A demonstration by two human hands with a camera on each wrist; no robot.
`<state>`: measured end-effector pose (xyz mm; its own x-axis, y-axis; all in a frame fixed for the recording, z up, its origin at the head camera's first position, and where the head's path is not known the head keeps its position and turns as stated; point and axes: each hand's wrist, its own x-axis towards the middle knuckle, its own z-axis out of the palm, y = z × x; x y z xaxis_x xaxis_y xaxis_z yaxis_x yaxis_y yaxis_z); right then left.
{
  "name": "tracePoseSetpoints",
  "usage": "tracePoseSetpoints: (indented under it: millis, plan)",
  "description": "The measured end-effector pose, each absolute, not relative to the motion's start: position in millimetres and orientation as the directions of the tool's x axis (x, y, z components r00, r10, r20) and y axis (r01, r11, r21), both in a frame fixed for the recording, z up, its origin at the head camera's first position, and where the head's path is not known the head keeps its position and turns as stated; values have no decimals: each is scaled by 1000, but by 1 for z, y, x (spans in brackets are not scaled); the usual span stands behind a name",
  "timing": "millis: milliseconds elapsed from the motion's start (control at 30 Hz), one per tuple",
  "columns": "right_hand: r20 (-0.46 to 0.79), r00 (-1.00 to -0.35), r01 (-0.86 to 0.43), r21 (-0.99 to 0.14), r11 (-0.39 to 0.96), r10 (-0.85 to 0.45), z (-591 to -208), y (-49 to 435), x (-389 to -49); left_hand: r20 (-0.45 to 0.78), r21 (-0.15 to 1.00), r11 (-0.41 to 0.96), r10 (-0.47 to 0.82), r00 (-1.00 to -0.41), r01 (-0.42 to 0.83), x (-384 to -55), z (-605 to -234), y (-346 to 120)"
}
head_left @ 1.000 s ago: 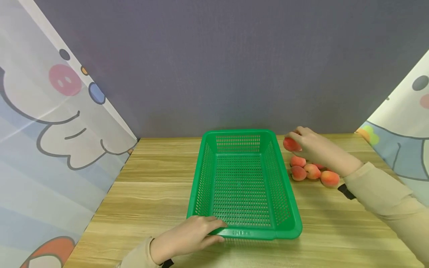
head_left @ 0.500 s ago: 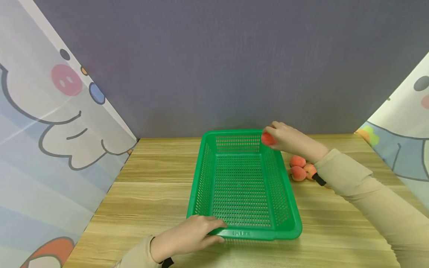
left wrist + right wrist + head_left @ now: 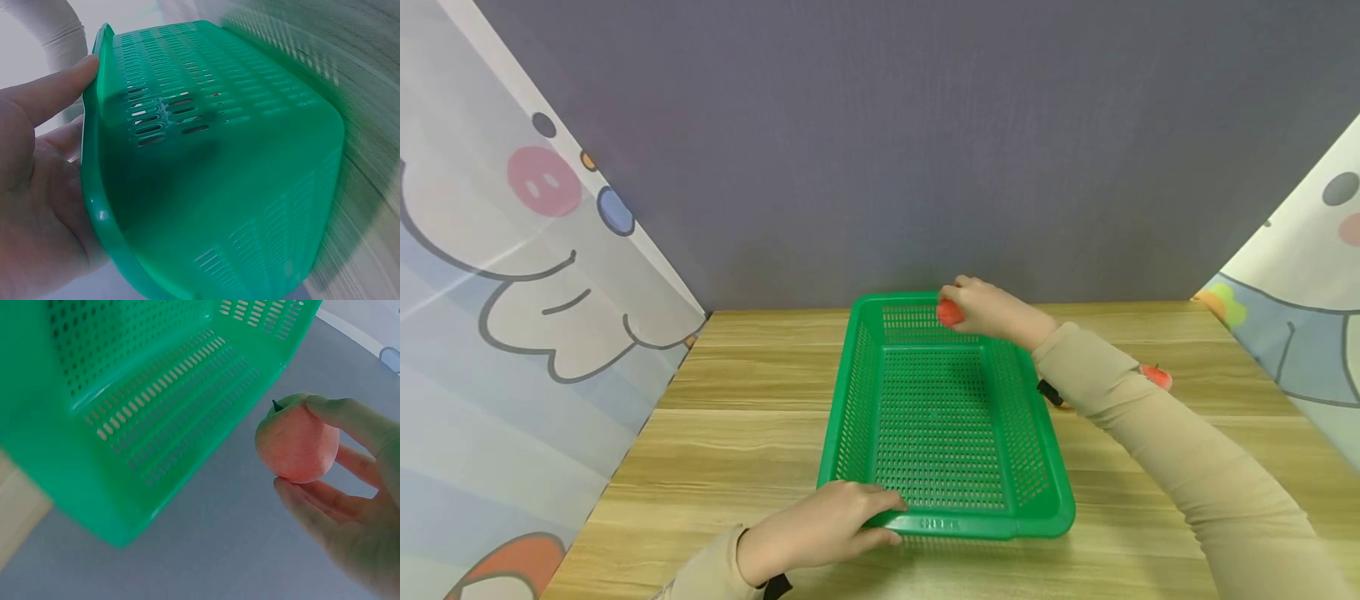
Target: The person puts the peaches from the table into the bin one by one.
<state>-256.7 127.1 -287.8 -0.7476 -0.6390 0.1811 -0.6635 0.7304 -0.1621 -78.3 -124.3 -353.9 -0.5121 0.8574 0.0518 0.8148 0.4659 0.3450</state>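
Note:
A green plastic basket (image 3: 970, 523) with slotted walls stands on the wooden table, no fruit visible inside. My left hand (image 3: 820, 532) grips its near rim, thumb and fingers on opposite sides, as the left wrist view (image 3: 250, 156) of the basket wall also shows. Above the basket's far end, my right hand (image 3: 992, 312) holds a reddish peach (image 3: 949, 313) between thumb and fingertips. In the right wrist view the peach (image 3: 295, 444) has a short dark stem, and a gap separates it from the basket rim (image 3: 187, 487).
Another peach (image 3: 1157, 377) lies on the table (image 3: 1210, 433) to the right, beyond my right sleeve (image 3: 1150, 425), which hides the other fruit there. A grey panel (image 3: 880, 150) rises behind the table. Cartoon-printed panels (image 3: 580, 325) flank it.
My right hand has carried the peach leftward, from beside the basket to over its far end. Its sleeve now covers most of the peaches on the table. The left hand stays on the rim.

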Motion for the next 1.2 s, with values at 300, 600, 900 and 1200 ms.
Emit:
tracePoseSetpoints:
  millis: [300,600,900,1200]
  plan:
    - [91,-781,-609,-333,720,-618,-305,93,-269,46,348,455,865,-500,820,-81,-355,-125]
    - [101,-774,-618,-339,710,-625,-318,66,-278,47,354,452,866,-498,819,-80,-354,-125]
    - [55,-794,-583,-351,733,-605,-333,49,-287,58,351,449,866,-497,822,-80,-354,-125]
    - [10,-820,-537,-360,763,-572,-352,40,-295,53,366,452,863,-503,814,-79,-352,-125]
